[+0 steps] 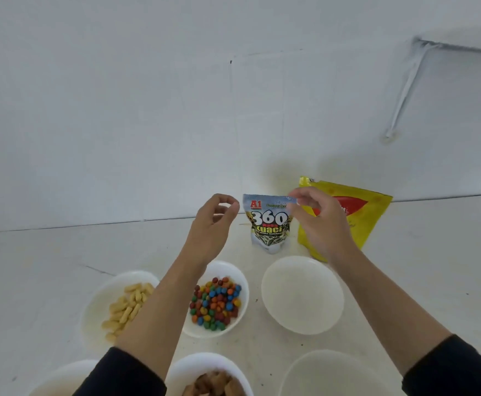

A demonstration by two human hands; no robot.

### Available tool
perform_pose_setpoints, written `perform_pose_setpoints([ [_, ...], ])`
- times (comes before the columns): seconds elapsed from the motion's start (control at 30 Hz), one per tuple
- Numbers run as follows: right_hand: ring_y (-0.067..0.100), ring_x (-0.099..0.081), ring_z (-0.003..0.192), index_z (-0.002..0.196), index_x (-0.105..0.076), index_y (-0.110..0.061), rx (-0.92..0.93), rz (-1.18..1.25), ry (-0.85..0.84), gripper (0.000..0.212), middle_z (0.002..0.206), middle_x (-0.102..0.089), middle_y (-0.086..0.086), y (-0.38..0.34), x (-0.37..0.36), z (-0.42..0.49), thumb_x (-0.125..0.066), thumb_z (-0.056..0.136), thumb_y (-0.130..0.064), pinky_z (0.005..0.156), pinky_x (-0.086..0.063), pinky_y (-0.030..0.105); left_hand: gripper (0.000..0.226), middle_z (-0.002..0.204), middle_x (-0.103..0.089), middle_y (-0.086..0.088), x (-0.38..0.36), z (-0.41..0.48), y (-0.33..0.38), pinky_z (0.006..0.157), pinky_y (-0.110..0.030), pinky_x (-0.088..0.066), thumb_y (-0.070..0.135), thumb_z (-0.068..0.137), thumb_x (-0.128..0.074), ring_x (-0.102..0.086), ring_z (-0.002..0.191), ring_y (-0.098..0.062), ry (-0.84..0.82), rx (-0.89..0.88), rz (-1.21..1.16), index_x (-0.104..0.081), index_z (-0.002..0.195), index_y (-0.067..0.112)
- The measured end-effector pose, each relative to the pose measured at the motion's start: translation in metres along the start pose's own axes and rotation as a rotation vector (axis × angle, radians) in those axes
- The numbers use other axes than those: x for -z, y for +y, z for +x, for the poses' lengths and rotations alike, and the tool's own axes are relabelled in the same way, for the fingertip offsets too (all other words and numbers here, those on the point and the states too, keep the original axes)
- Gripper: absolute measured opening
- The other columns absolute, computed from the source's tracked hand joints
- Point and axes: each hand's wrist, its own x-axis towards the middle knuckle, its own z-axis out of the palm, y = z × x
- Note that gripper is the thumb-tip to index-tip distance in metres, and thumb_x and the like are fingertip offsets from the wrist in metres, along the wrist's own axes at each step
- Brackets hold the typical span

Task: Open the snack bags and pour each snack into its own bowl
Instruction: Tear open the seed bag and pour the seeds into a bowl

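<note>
A small silver-and-black sunflower seed bag hangs upright above the white table. My right hand pinches its top right corner. My left hand is just left of the bag, fingers curled with thumb and forefinger touching, holding nothing that I can see. Behind my right hand stands a yellow snack bag. An empty white bowl sits below the seed bag. One bowl holds coloured candies, another holds pale peanut shells.
At the near edge a bowl of brown snacks sits between two more white bowls, one at the left and one at the right. A white wall rises behind the table.
</note>
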Motion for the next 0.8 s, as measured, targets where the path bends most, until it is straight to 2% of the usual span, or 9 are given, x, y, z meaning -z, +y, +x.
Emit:
perform_pose_setpoints([
  [0.23,0.011,-0.059,0.117,0.114,-0.069,-0.024,-0.085,-0.014,0.016,0.023,0.118,-0.068,-0.008,0.018,-0.022,0.024,-0.069,0.092,-0.017,0.097,-0.047,0.026,0.01,0.133,-0.056,0.008,-0.031,0.06,-0.034,0.108,-0.046,-0.047,0.04,0.102,-0.057,-0.054,0.127,-0.019,-0.086,0.031,0.006,-0.065,0.097,0.039],
  [0.33,0.012,-0.053,0.122,0.121,-0.068,-0.02,-0.097,-0.122,-0.005,0.029,0.13,-0.06,-0.003,0.026,-0.036,0.028,-0.069,0.092,-0.015,0.089,-0.039,0.006,0.011,0.124,-0.052,0.018,-0.042,0.072,-0.044,0.108,-0.04,-0.044,0.032,0.104,-0.058,-0.046,0.125,-0.011,-0.12,0.054,-0.012,-0.067,0.099,0.035],
  [0.37,0.013,-0.05,0.126,0.122,-0.068,-0.018,-0.089,-0.178,-0.001,0.03,0.135,-0.056,-0.001,0.027,-0.04,0.029,-0.068,0.092,-0.015,0.085,-0.034,0.002,0.011,0.124,-0.053,0.018,-0.045,0.075,-0.048,0.107,-0.039,-0.045,0.031,0.103,-0.059,-0.047,0.125,-0.011,-0.13,0.059,-0.01,-0.069,0.1,0.034],
  [0.43,0.017,-0.044,0.134,0.121,-0.069,-0.016,-0.07,-0.277,0.039,0.03,0.143,-0.049,0.003,0.029,-0.045,0.031,-0.069,0.091,-0.016,0.096,-0.028,0.01,0.012,0.125,-0.063,0.01,-0.047,0.08,-0.053,0.099,-0.036,-0.051,0.027,0.101,-0.061,-0.057,0.123,-0.014,-0.157,0.053,-0.011,-0.072,0.102,0.032],
  [0.5,0.021,-0.043,0.135,0.119,-0.071,-0.016,-0.064,-0.328,0.073,0.027,0.143,-0.049,0.005,0.032,-0.048,0.032,-0.068,0.091,-0.016,0.109,-0.031,0.027,0.014,0.114,-0.071,0.006,-0.047,0.08,-0.053,0.077,-0.018,-0.051,0.018,0.1,-0.062,-0.066,0.104,-0.009,-0.178,0.051,-0.016,-0.074,0.104,0.024],
  [0.57,0.023,-0.046,0.129,0.119,-0.07,-0.018,-0.045,-0.37,0.059,0.028,0.137,-0.054,0.005,0.036,-0.048,0.033,-0.068,0.091,-0.016,0.107,-0.033,0.032,0.015,0.108,-0.071,0.005,-0.046,0.078,-0.051,0.06,-0.007,-0.045,0.01,0.1,-0.062,-0.067,0.081,0.003,-0.174,0.052,-0.002,-0.073,0.107,0.017],
  [0.63,0.02,-0.048,0.12,0.12,-0.068,-0.021,-0.011,-0.423,0.037,0.03,0.128,-0.06,0.001,0.04,-0.048,0.032,-0.068,0.09,-0.016,0.105,-0.033,0.034,0.015,0.106,-0.071,0.003,-0.043,0.076,-0.051,0.057,-0.008,-0.046,0.005,0.098,-0.062,-0.069,0.074,0.003,-0.17,0.035,-0.012,-0.072,0.103,0.014],
  [0.73,0.016,-0.049,0.112,0.12,-0.068,-0.024,-0.017,-0.495,0.017,0.032,0.12,-0.06,0.0,0.045,-0.047,0.031,-0.071,0.089,-0.018,0.113,-0.026,0.041,0.016,0.102,-0.074,0.002,-0.039,0.073,-0.053,0.062,-0.015,-0.051,0.002,0.094,-0.069,-0.073,0.082,-0.015,-0.146,0.026,-0.061,-0.072,0.096,0.018],
  [0.8,0.022,-0.049,0.111,0.118,-0.069,-0.024,-0.024,-0.512,0.014,0.03,0.113,-0.057,0.001,0.048,-0.046,0.028,-0.073,0.089,-0.019,0.106,-0.026,0.034,0.021,0.099,-0.075,0.001,-0.037,0.069,-0.052,0.067,-0.02,-0.053,0.001,0.091,-0.072,-0.073,0.089,-0.023,-0.132,-0.006,-0.075,-0.073,0.089,0.022],
])
